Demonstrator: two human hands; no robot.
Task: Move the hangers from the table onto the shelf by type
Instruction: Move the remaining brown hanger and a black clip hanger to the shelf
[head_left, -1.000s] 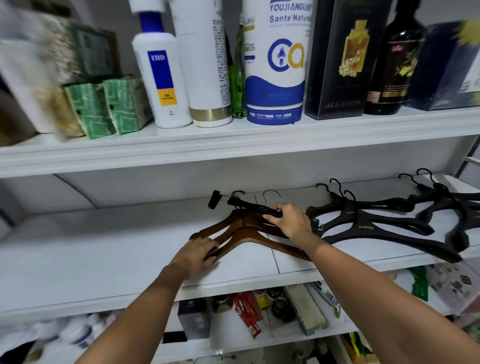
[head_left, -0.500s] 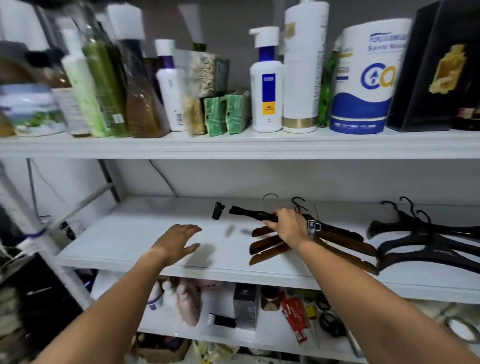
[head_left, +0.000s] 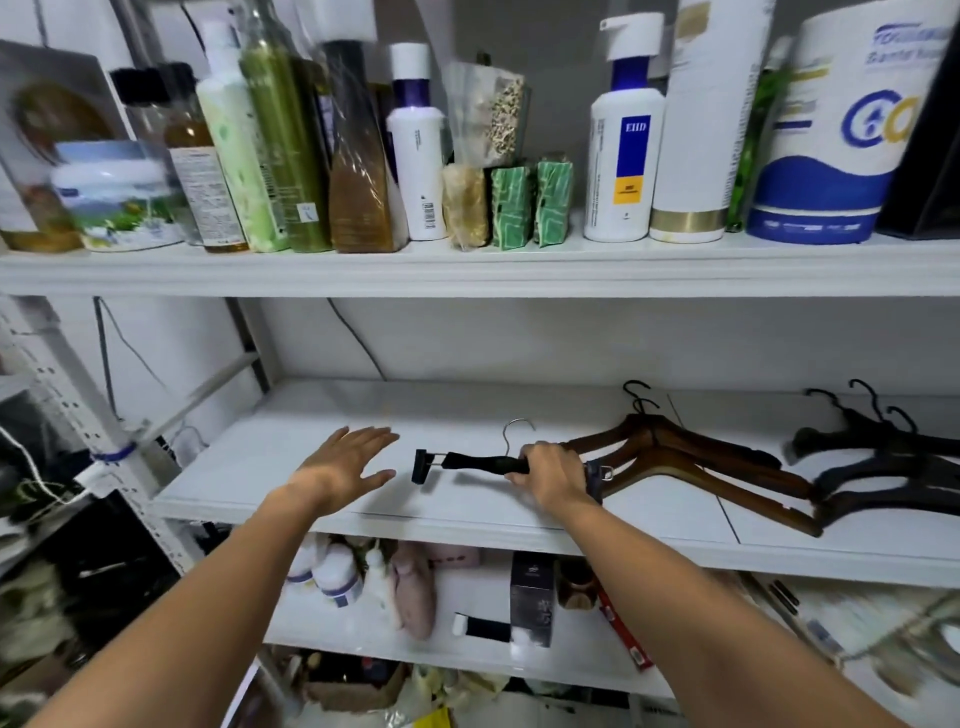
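My right hand (head_left: 549, 474) grips the bar of a black clip hanger (head_left: 470, 461) with a silver hook, held just above the white middle shelf (head_left: 270, 457). Its left clip sticks out free; the right clip shows behind my wrist. My left hand (head_left: 347, 464) hovers open over the shelf, left of the hanger and apart from it. A stack of brown wooden hangers (head_left: 691, 460) lies on the shelf to the right of my right hand. Further right lies a pile of black hangers (head_left: 883, 467).
The upper shelf (head_left: 467, 267) carries bottles, jars, green soap bars and a paper roll. The lower shelf (head_left: 467, 644) holds small bottles, boxes and tubes. A metal upright with a cable (head_left: 98, 431) stands at the left.
My left hand let go of the brown hangers and moved left, fingers spread. My right hand carried the clip hanger left, off the brown stack. My view swung left.
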